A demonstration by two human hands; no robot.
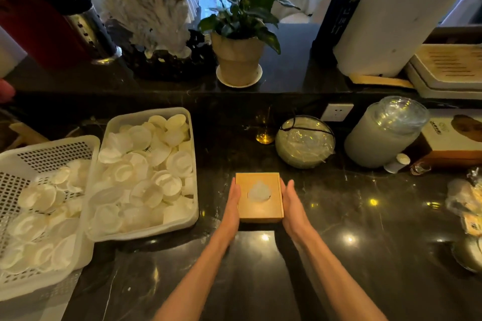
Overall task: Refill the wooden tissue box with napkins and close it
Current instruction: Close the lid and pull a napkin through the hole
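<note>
Both my hands are laid flat against the wooden tissue box [260, 212], left hand [233, 207] on its left side and right hand [294, 207] on its right. My fingers [235, 190] are straight and relaxed, not curled round anything, just touching the wood. The box sits on the dark marble surface [365, 242] right in front of me, lid on, with a white napkin [258, 192] showing in the opening on top. Off to the left there's a white plastic tub [194, 206] heaped with round white discs, can't tell what exactly. Right up against it, further left, is a perforated white basket [52, 150] with more of the same. Behind the box, near the back wall, are a glass bowl [305, 143] and a wall socket [337, 112], and up on the ledge a potted plant [238, 60].
</note>
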